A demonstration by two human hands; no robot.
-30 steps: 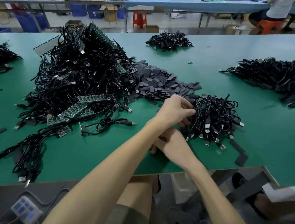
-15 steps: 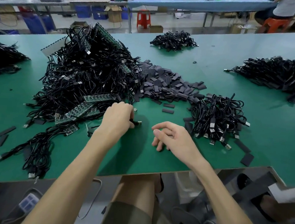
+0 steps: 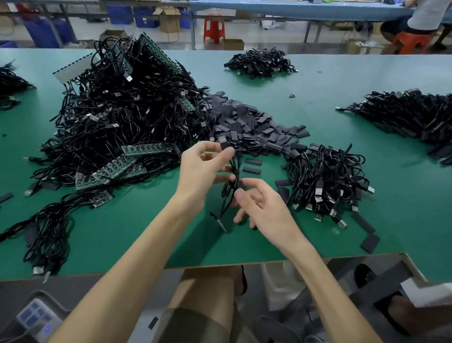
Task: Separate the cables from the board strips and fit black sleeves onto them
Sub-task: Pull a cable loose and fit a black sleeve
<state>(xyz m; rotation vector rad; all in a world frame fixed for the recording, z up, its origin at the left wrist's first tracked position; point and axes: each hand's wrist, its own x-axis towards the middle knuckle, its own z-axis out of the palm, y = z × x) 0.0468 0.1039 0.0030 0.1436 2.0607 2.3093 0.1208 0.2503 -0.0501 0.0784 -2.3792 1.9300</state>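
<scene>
the left hand [image 3: 202,170] pinches the plug end of a coiled black usb cable [image 3: 230,192] between thumb and fingertips, lifted above the green desk [image 3: 138,226]. the right hand [image 3: 261,206] is just beside it, fingers loosely spread, thumb touching the hanging coil — its free end trails down to the desk. behind the cable lies the heap of black sleeves [image 3: 246,128]; left of it, the tangle of cables on board strips [image 3: 127,162]; right of it, a smaller cable pile [image 3: 325,177].

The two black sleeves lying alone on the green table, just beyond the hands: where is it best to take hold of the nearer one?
Probably by its two long edges, from above. The nearer sleeve lies flat, crosswise to the viewer and clear of the second sleeve, so fingertips likely fit along both edges. The right hand is closest; the left hand holds the cable.
</scene>
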